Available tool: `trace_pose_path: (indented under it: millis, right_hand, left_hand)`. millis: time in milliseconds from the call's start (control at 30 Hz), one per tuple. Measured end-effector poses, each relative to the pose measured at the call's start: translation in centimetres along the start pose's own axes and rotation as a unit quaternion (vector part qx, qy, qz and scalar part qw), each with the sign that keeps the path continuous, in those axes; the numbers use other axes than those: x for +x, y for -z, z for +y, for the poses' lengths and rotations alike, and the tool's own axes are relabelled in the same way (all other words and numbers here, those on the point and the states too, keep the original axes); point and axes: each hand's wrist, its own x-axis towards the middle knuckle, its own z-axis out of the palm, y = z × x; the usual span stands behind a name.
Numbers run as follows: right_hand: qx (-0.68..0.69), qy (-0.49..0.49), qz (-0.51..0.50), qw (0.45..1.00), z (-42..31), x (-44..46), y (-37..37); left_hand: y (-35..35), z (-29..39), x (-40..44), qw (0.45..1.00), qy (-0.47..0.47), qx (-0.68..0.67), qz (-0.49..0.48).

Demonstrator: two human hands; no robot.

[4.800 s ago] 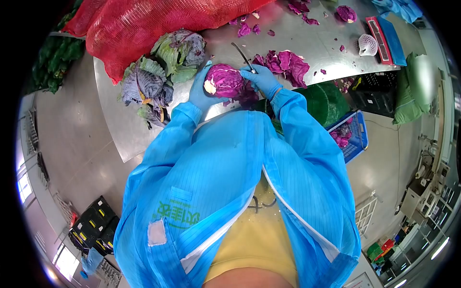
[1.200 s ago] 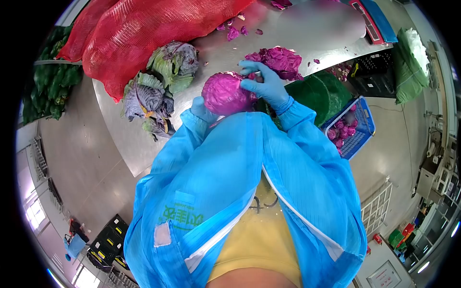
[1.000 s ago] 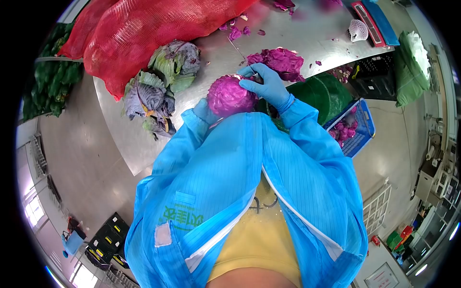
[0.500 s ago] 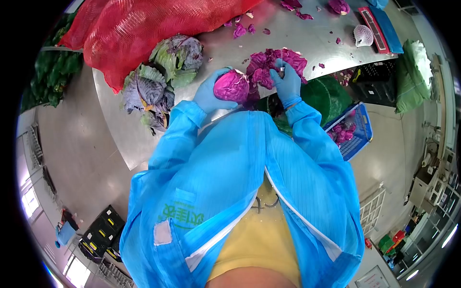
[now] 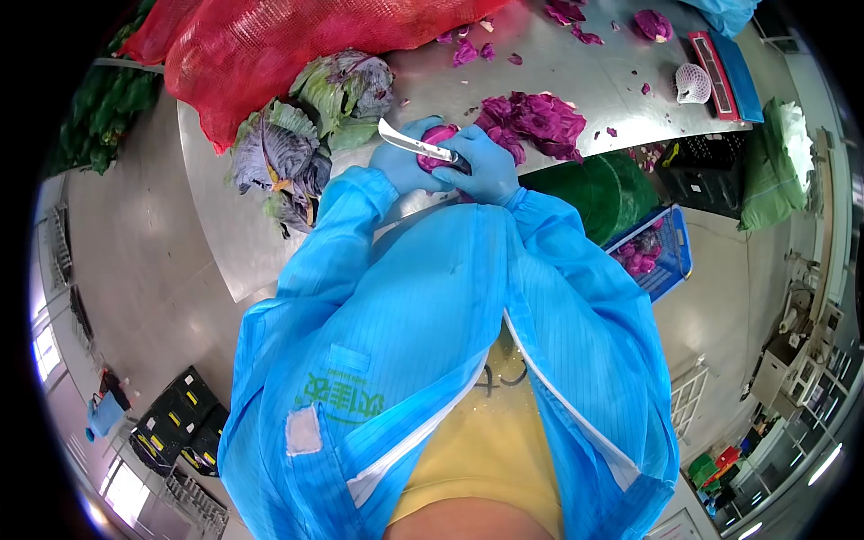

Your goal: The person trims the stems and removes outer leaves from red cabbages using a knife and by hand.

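Here, we hold one purple cabbage at the near side of one steel table. Our left hand curls round its left side; our right hand is closed on one knife, its blade passing over the cabbage. Right of that cabbage lies one heap of leaves; left of it, two leafy cabbages; farther off rightward, one blue crate.

Knife — now across cabbage
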Motion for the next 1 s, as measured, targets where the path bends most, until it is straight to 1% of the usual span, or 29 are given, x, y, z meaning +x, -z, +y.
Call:
trace_pose_path:
  millis: [133,200,233,300,333,367,400,433,467,533,567,633,700,767,833,867,900,967,1000]
  right_hand:
    - [-0.039,-0.007,-0.005,0.999,-0.2,0.4,0.0]
    - [-0.077,-0.018,-0.032,0.996,-0.3,0.8,0.4]
    - [-0.078,-0.018,-0.032,0.996,0.0,0.6,0.2]
    - [-0.07,0.046,0.074,0.994,1.0,0.3,-0.4]
    - [0.074,-0.052,0.135,0.987,1.0,0.1,-0.5]
    - [0.175,-0.047,0.223,0.958,2.4,0.4,-1.0]
    - [0.254,-0.129,0.239,0.928,3.2,0.8,-0.4]
    - [0.329,-0.21,0.252,0.885,3.9,0.8,0.1]
    - [0.33,-0.212,0.25,0.885,4.5,0.7,0.2]
    - [0.318,-0.176,0.293,0.884,5.3,0.7,0.4]
    - [0.316,-0.178,0.296,0.884,5.7,0.4,0.5]
    - [0.41,-0.249,0.311,0.821,6.0,0.3,0.7]
    - [0.458,-0.307,0.392,0.736,7.9,0.2,0.3]
    - [0.414,-0.348,0.386,0.747,9.1,-0.4,0.5]
    - [0.352,-0.243,0.384,0.818,7.2,-0.6,0.2]
    - [0.321,-0.222,0.345,0.854,6.0,-0.5,0.2]
    - [0.251,-0.132,0.325,0.902,5.2,0.1,-0.1]
    - [0.172,-0.164,0.153,0.959,3.7,0.0,0.3]
    - [0.172,-0.164,0.154,0.959,3.8,0.2,0.2]
  left_hand:
    - [-0.1,0.5,0.1,1.0,0.016,-0.015,-0.007]
    - [-0.1,1.0,0.1,0.998,0.022,0.051,0.018]
    - [0.0,1.2,0.1,0.998,0.022,0.051,0.019]
    - [0.4,1.4,0.2,0.988,0.024,-0.148,-0.03]
    - [-0.1,0.3,0.4,0.999,0.034,-0.01,0.009]
    - [-0.3,-0.2,0.5,0.999,0.036,-0.011,0.011]
    - [-0.4,-0.3,0.6,0.999,0.034,0.008,0.02]
    - [-0.5,-0.1,0.4,0.999,0.033,0.028,0.028]
    - [-0.3,0.1,0.4,0.999,0.04,0.03,0.02]
    - [0.1,0.3,0.4,0.999,0.046,0.023,0.014]
    - [0.0,0.5,0.5,0.999,0.051,0.014,0.008]
    - [0.0,0.1,0.6,0.999,0.035,0.005,0.011]
    - [0.1,-0.4,0.3,1.0,0.022,-0.003,0.015]
    - [0.2,-0.7,0.0,0.999,0.001,-0.021,0.028]
    - [0.3,-0.8,-0.2,0.999,0.001,-0.029,0.031]
    - [0.1,-0.8,-0.4,0.999,-0.001,-0.037,0.031]
    - [0.0,-1.0,-0.4,0.999,-0.001,-0.038,0.029]
    - [0.0,-1.6,-0.3,0.996,-0.017,-0.079,0.022]
    - [0.1,-1.7,-0.2,0.996,-0.017,-0.079,0.022]
